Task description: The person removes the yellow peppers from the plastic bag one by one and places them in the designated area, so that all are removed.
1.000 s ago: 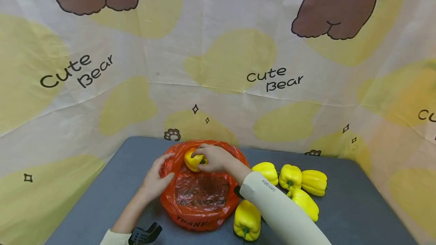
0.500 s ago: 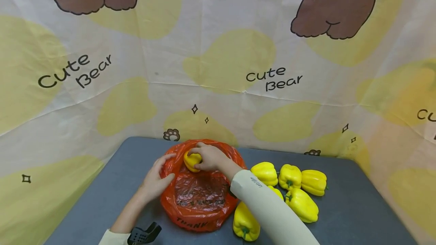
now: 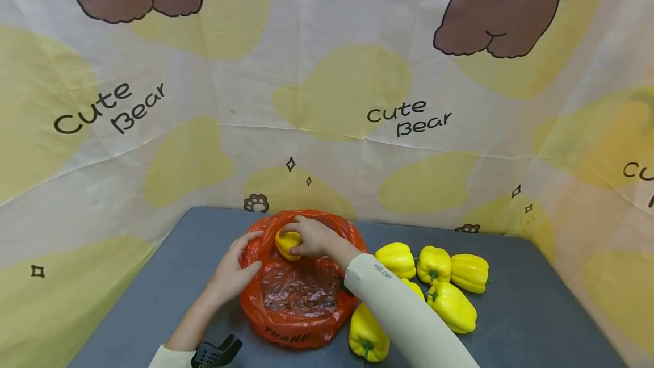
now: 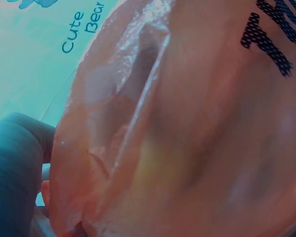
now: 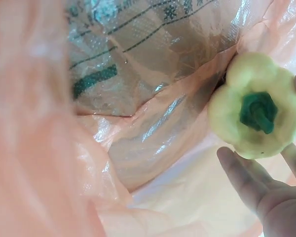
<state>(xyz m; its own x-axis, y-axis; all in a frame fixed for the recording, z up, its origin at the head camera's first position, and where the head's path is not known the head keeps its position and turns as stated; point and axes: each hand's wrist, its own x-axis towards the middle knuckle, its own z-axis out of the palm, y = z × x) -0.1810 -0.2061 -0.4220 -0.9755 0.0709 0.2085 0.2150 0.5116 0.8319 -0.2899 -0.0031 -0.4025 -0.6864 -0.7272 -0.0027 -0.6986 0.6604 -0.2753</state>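
A red plastic bag (image 3: pixel 286 338) stands on the table with its mouth rolled wide and lettering on its front. My left hand (image 3: pixel 230 271) holds its left rim, fingers and thumb curved at the edge; the left wrist view shows bent fingers (image 4: pixel 24 131) beside the thin film. Inside the bag, toward the back left, my right hand (image 3: pixel 313 238) grips a yellow bell pepper (image 3: pixel 287 245). From the right wrist, the pepper's green stem (image 5: pixel 259 113) faces the camera, with fingers (image 5: pixel 244 180) around its lower and right sides. The pepper's underside is hidden.
Several yellow bell peppers (image 3: pixel 452 306) lie on the grey table (image 3: pixel 531 311) right of the bag. One pepper (image 3: pixel 368 337) is close to the bag's front right, and my right forearm (image 3: pixel 403 314) partly covers another. A patterned cloth (image 3: pixel 327 101) hangs behind the table.
My right hand has moved slightly left and deeper into the bag with the bell pepper, whose stem is now covered in the head view. The left hand stays at the rim.
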